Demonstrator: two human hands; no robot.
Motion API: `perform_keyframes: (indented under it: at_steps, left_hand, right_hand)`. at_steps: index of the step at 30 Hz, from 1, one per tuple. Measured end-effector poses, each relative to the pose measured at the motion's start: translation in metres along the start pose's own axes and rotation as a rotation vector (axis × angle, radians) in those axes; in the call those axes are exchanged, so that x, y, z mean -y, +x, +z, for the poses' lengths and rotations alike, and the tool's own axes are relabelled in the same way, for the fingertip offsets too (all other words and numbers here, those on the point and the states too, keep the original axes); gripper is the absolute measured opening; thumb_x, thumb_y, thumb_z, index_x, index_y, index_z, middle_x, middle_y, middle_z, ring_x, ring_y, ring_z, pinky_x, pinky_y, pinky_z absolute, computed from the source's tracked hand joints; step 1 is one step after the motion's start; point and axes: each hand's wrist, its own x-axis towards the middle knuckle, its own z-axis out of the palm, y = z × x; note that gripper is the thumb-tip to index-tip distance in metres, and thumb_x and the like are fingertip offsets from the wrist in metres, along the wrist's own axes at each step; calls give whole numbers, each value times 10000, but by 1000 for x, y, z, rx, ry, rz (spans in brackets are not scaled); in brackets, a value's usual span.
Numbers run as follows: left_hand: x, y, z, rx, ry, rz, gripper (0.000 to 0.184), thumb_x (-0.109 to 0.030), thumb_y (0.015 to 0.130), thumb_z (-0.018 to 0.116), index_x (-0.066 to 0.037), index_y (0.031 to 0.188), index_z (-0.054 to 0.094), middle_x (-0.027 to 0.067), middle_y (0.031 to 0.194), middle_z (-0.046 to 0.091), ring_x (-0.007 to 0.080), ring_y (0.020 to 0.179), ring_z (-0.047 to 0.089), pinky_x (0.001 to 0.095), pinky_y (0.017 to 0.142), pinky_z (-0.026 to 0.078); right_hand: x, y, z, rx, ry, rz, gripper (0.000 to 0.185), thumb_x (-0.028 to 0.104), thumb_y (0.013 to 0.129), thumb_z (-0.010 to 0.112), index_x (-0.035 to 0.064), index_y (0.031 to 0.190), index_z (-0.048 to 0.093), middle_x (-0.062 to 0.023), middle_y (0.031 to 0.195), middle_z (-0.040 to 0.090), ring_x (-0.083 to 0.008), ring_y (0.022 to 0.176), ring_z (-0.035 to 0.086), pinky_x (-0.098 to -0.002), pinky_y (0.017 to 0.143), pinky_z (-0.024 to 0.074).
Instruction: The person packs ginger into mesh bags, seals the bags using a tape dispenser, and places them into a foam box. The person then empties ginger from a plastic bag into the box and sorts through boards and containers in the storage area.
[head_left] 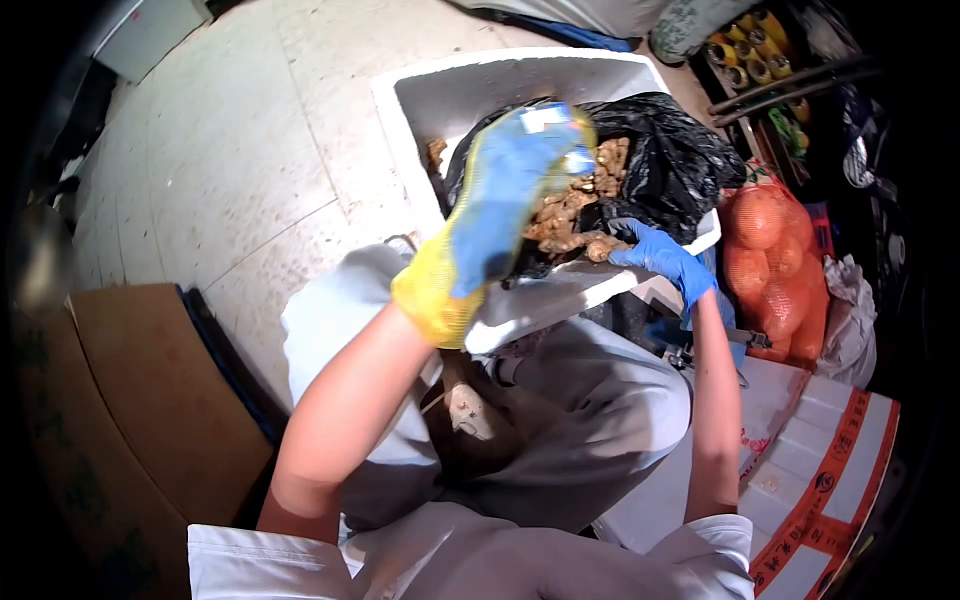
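Note:
My left hand [515, 185], in a yellow and blue work glove, is over the foam box, above the ginger pile [560, 215]. It is smeared by motion, and its fingers are hard to make out. A small white and blue patch shows near its far end. My right hand [665, 260], in a thin blue glove, is at the box's near right side. Its fingers are closed on the end of a knobbly piece of ginger [602, 247]. A black plastic bag [665, 135] lies crumpled around the ginger inside the white foam box [480, 70].
An orange net bag of onions [765, 265] stands right of the box. Closer in on that side is a white carton with red tape [815, 480]. A brown cardboard box [165, 390] is at left on the tiled floor [225, 150]. Yellow-topped bottles [750, 50] stand at back right.

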Motion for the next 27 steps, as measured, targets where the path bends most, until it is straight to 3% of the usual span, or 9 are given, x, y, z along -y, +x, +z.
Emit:
perform_keyframes:
  at_steps: [3,5,10,11,13,15,23,26,27]
  left_hand:
    - [-26,-3,-9,-54,-40,-162,221,-254,789,574,-54,884,574,-11,749,548,42,665,496,161,586,400]
    - [-34,-9,-15,-25,-155,-130,262,-283,809,542,-70,961,551,1,841,532,85,804,500,225,759,408]
    - [-21,3,-30,42,-240,-81,283,-274,854,475,-78,1059,487,18,942,524,108,905,494,244,810,390]
    - [-5,9,-38,84,620,167,343,-332,849,477,-78,1078,457,37,970,523,140,908,509,276,816,404]
    - [-15,-4,-18,198,-450,-194,410,-377,834,486,-77,1106,423,68,1006,528,182,916,528,320,832,420]
    - [-11,-13,-1,379,-478,-240,471,-387,836,474,-64,1167,382,102,1113,489,204,1005,502,361,873,419]
    - [-14,-21,34,268,-375,-62,378,-115,831,500,-10,1172,375,86,1082,481,145,993,483,253,853,406]
    - [-23,-17,29,267,-349,-77,379,-93,816,510,-3,1163,388,78,1081,485,136,975,488,245,834,412]
    - [-24,-17,28,264,-349,-78,379,-93,816,510,-3,1163,388,78,1081,485,136,975,488,245,834,412]
  right_hand:
    - [35,-53,5,-274,274,-312,741,237,595,704,23,1220,367,-154,1109,508,-207,1013,488,-291,870,373]
    - [53,-69,16,-642,90,-573,809,212,530,727,39,1227,355,-151,1145,467,-231,1050,459,-320,898,355]
    - [93,-91,26,-1194,-245,-835,907,229,473,754,60,1251,320,-183,1154,397,-345,1030,395,-420,881,317]
    - [93,-90,29,-1258,-247,-852,919,249,480,759,53,1257,309,-190,1150,395,-338,1019,398,-421,866,323]
    - [100,-90,31,-1289,-128,-910,923,239,492,758,46,1266,293,-197,1112,407,-335,994,403,-421,854,328]
    - [107,-83,38,-1390,-61,-902,929,223,496,757,45,1274,279,-192,1077,407,-325,967,410,-420,847,332]
    - [122,-69,68,-1309,-87,-774,948,199,491,787,61,1269,264,-149,1192,289,-292,1091,344,-397,924,321]
    - [122,-64,63,-1150,732,-1147,933,295,586,764,2,1278,211,-131,1196,334,-218,1088,363,-331,955,296]
    - [120,-68,58,-1083,930,-1068,904,302,616,747,-1,1269,201,-115,1187,331,-205,1080,373,-314,938,324]
